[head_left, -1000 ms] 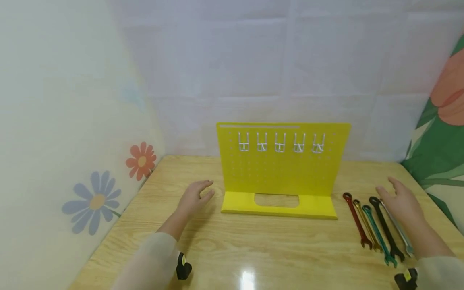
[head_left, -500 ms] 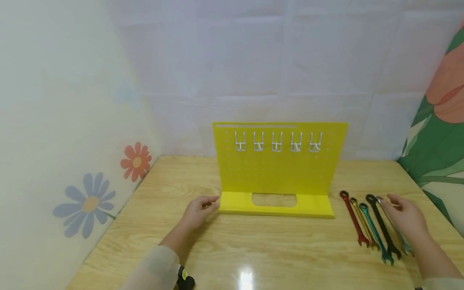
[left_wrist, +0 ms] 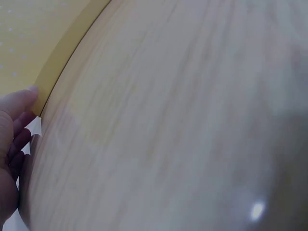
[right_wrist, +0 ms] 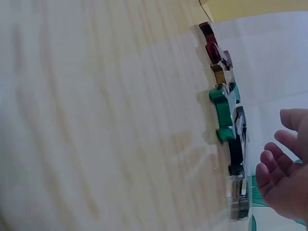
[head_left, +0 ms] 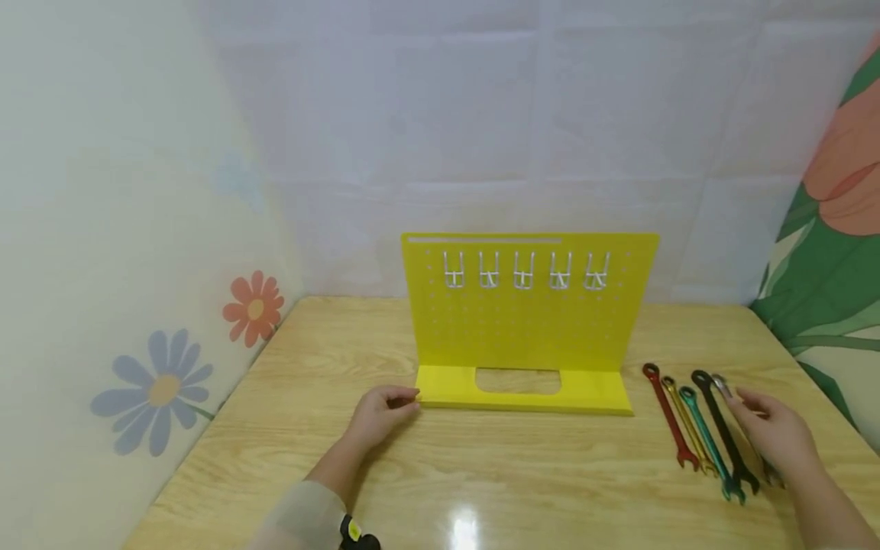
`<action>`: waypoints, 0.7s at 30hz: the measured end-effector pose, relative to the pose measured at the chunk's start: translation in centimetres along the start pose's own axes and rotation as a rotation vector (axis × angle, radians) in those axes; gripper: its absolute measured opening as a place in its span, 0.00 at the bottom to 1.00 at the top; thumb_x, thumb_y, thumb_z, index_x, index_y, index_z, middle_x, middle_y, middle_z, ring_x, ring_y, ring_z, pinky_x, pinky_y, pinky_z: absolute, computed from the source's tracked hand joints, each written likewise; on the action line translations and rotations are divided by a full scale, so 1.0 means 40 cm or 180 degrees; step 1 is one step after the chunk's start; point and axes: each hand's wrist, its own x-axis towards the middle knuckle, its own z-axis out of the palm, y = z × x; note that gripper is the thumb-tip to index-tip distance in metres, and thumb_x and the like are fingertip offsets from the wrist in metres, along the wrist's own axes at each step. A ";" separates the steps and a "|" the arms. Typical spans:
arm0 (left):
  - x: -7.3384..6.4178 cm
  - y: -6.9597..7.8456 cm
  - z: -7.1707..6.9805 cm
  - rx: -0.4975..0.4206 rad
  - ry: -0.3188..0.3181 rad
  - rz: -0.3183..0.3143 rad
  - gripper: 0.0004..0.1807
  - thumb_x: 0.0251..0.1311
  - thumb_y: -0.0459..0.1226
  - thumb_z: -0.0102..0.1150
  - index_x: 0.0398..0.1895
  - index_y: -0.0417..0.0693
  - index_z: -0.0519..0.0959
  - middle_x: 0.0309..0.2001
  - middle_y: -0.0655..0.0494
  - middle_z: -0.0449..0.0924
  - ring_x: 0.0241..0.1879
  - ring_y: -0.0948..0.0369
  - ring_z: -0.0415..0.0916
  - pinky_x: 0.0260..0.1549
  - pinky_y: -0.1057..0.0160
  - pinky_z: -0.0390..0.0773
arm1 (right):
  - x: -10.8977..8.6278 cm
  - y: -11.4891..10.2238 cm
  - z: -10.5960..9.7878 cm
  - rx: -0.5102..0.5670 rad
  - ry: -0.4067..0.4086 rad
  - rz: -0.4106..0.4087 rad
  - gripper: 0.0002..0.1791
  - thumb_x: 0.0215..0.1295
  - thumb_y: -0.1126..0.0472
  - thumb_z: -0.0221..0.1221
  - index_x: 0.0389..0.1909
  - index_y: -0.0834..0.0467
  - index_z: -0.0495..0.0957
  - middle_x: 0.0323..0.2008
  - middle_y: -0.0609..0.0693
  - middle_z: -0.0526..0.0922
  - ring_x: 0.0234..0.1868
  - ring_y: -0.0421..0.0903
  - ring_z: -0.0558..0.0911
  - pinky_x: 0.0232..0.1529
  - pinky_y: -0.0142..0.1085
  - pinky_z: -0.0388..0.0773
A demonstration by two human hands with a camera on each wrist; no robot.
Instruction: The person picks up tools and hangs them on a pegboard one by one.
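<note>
A yellow pegboard stand [head_left: 522,328] with several silver wire hooks [head_left: 524,272] across its upper part stands on the table. My left hand [head_left: 378,416] is at the left front corner of its base, thumb and fingertips pinching the edge; the left wrist view shows that hand [left_wrist: 12,130] right at the yellow edge. To the right lie a red wrench [head_left: 670,416], a gold one, a green wrench [head_left: 710,443], a black wrench [head_left: 725,431] and a silver wrench [head_left: 720,384]. Over the silver one hovers my right hand [head_left: 777,431], fingers loosely bent, partly hiding its shaft.
The wood-grain table [head_left: 522,473] reaches back to a white cloth backdrop [head_left: 481,114]. A wall with painted flowers [head_left: 165,389] borders the left side, and a large flower print [head_left: 846,229] the right.
My left hand has come forward and right to the base's corner and its fingers have closed there. The right hand has lowered toward the silver wrench. The view has shifted slightly.
</note>
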 end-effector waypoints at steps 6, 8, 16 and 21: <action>-0.001 0.003 0.010 0.0312 0.0099 -0.0023 0.04 0.57 0.32 0.67 0.35 0.46 0.88 0.39 0.52 0.87 0.45 0.55 0.80 0.49 0.57 0.77 | -0.001 0.017 0.007 -0.0081 0.0028 -0.0001 0.39 0.76 0.42 0.41 0.67 0.75 0.59 0.59 0.77 0.68 0.55 0.72 0.71 0.35 0.38 0.77; -0.003 0.005 0.010 0.0337 0.0116 -0.0036 0.04 0.57 0.33 0.67 0.35 0.46 0.88 0.40 0.52 0.87 0.45 0.55 0.80 0.50 0.54 0.77 | -0.004 0.024 0.012 -0.0082 0.0043 -0.0014 0.38 0.76 0.43 0.42 0.66 0.76 0.60 0.58 0.77 0.69 0.54 0.71 0.72 0.33 0.34 0.73; -0.013 0.003 0.005 0.0425 0.0268 -0.0034 0.04 0.57 0.33 0.67 0.34 0.46 0.88 0.40 0.51 0.87 0.46 0.53 0.80 0.52 0.53 0.76 | 0.003 0.039 0.024 -0.0047 -0.0021 -0.0066 0.37 0.75 0.46 0.46 0.66 0.77 0.59 0.57 0.77 0.71 0.54 0.71 0.73 0.40 0.43 0.76; -0.005 0.004 0.015 0.0400 0.0247 0.0064 0.04 0.57 0.33 0.67 0.34 0.45 0.88 0.40 0.49 0.86 0.46 0.52 0.80 0.52 0.52 0.76 | -0.001 0.056 0.019 -0.0240 0.0024 -0.0031 0.35 0.74 0.49 0.49 0.63 0.78 0.62 0.55 0.76 0.73 0.55 0.73 0.72 0.49 0.58 0.72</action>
